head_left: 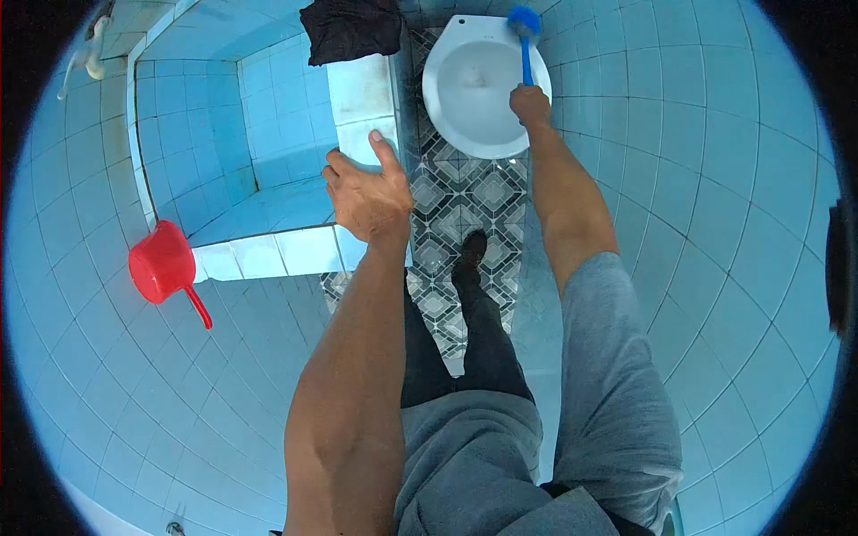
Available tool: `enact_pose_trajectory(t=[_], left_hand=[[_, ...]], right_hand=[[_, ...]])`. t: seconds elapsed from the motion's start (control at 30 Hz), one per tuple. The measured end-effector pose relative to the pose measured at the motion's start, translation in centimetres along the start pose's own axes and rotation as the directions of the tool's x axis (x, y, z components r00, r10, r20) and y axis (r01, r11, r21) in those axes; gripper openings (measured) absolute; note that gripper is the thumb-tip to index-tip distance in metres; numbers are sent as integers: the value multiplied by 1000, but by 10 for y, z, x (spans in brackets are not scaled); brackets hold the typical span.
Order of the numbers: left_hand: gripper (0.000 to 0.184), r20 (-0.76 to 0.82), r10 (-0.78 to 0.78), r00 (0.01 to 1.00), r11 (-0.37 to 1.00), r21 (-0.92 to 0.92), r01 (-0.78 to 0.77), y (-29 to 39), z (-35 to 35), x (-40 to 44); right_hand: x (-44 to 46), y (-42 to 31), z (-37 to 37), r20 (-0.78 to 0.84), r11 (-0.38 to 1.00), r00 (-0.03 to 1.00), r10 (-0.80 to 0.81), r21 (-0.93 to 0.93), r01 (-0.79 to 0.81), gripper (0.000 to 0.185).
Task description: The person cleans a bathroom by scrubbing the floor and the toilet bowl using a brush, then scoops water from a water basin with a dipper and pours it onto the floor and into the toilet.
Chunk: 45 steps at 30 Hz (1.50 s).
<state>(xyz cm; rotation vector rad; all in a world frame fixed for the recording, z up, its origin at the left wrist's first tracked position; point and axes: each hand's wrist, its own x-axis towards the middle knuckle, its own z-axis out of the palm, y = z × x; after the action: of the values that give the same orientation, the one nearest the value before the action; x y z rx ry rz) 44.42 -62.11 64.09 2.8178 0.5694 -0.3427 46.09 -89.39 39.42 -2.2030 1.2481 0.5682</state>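
My right hand [531, 106] is wrapped round the handle of a blue toilet brush [526, 64]. The brush's round head is up at the far right rim of the white toilet bowl [438, 114]; whether it touches the rim I cannot tell. My left hand [368, 192] rests on the corner of the tiled ledge [361, 90] of a blue-tiled basin, thumb and fingers apart, with nothing held. A dark cloth [353, 31] lies over the far end of that ledge.
A red dipper [164, 263] sits at the basin's near left corner, handle toward me. Blue tiled walls [679, 170] rise close on the right. Patterned floor tiles [442, 198] run between the basin and the right wall. A pale tap [94, 49] is at upper left.
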Motion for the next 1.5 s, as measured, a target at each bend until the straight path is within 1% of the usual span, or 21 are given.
enact_pose_trajectory(t=[0.07,0.13,0.2,0.23,0.37,0.4,0.47,0.53,0.6,0.67,0.73,0.77,0.9,0.97,1.03,1.1,1.2,1.27,1.33,1.47,1.5], left_hand=[[72,-6,1,1000,1000,0,-1,0,0,0],[72,-14,4,1000,1000,1,-4,0,1,-1],[73,-34,7,999,1000,3,-7,0,2,-1],[73,-34,8,999,1000,6,-8,0,2,-1],[72,-47,9,999,1000,2,-9,-1,3,-1],[71,-45,5,999,1000,2,-5,0,3,-1],[71,-42,3,999,1000,0,-3,-3,4,0],[70,-40,1,999,1000,-10,-1,-2,5,0],[71,-40,6,999,1000,14,-6,-3,5,1],[69,-69,13,998,1000,8,-12,-6,10,2],[67,-102,21,995,1000,-2,-22,-7,11,3],[67,-93,21,995,1000,2,-21,-7,10,3],[72,-19,12,1000,1000,20,-12,-4,5,2],[72,-49,18,999,1000,14,-18,-4,6,1],[73,-77,22,997,1000,2,-22,-3,8,0],[73,-79,19,997,1000,-8,-20,-4,8,-1],[73,-72,12,997,1000,9,-11,-4,10,1],[73,-68,8,998,1000,5,-8,-1,7,0],[72,-65,0,998,1000,5,0,-2,6,0],[72,-82,29,996,1000,5,-28,-3,6,1],[72,-82,32,996,999,2,-32,-3,7,-1]], right_hand=[[1,2,3,2,991,996,86,100,-86,43],[-3,-7,14,-26,1000,1000,8,20,-8,43],[-39,-28,5,7,968,979,-201,-148,200,42],[-50,-33,-2,48,957,965,-257,-127,261,41],[-32,-19,-1,-51,976,983,-177,-141,168,38],[-17,-1,0,-38,944,963,-269,-208,255,39],[-3,31,-5,-73,995,997,-12,-98,5,40],[3,80,-6,-6,939,983,-182,-298,172,41],[-28,103,-16,-74,995,997,29,-95,-36,41],[-71,142,-19,-6,947,974,-225,-236,218,43],[-81,201,24,-68,996,997,-26,-84,20,46],[-105,211,30,-77,997,997,6,-71,-11,47],[-129,210,37,-74,999,997,24,-28,-26,49],[-97,194,31,-95,999,995,-23,22,25,50],[-65,166,14,-107,1000,994,11,-27,-14,48],[-31,145,-7,-58,989,995,-86,-126,78,44],[-55,163,4,-159,998,985,-65,-8,64,44],[-103,183,11,-37,989,992,-119,-92,116,45],[-142,219,48,-104,996,991,83,32,-80,47],[-161,231,70,-70,993,991,111,43,-108,51],[-139,228,71,-66,984,990,124,136,-115,52]])
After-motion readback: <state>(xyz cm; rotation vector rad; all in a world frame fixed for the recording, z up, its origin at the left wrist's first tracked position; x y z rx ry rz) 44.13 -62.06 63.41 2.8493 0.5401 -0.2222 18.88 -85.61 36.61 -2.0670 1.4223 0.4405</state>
